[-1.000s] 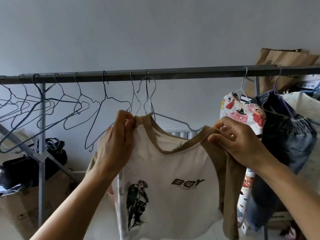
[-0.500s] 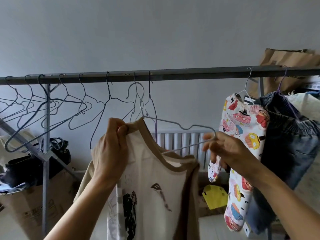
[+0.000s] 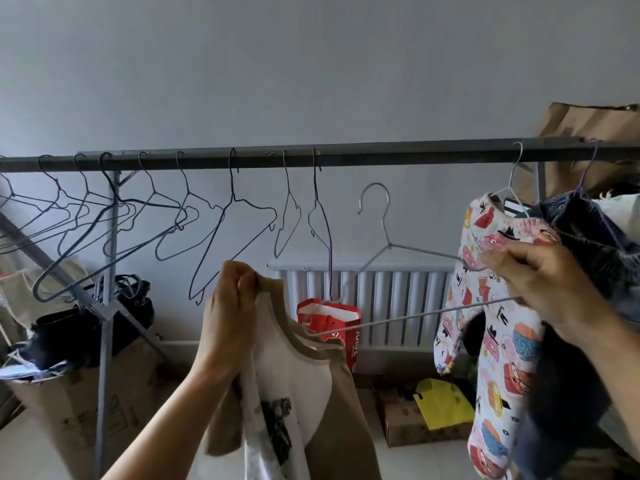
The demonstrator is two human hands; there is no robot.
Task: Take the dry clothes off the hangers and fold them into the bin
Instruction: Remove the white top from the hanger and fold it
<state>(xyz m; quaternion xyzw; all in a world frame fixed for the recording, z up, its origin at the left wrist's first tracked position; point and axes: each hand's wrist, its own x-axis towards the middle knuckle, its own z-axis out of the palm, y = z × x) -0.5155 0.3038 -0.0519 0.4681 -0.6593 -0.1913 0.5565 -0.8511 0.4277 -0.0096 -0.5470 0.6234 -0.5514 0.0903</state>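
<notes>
Two hands share the work. The left hand [image 3: 232, 306] pinches the tan collar of the shirt [image 3: 294, 393] between thumb and fingers. The shirt hangs limp beneath that hand, near the viewer and well below the rail [image 3: 346, 155]. To the right, the right hand [image 3: 540, 285] has its fingers curled round the right end of the grey wire hanger [image 3: 389, 244]. The hanger's hook is free of the rail. Its left tip lies at the collar, and I cannot tell whether it is clear of the neck opening.

The shirt looks light and soft, so held at one point it will likely sag and twist. Taking it at both shoulder seams should spread it flat for folding. The thin, springy hanger could snag the collar ribbing if pulled sideways.

A printed garment [image 3: 498, 341] and a dark denim piece [image 3: 588, 244] hang at the right. Bare hangers [image 3: 235, 220] crowd the left. No bin is in view.
</notes>
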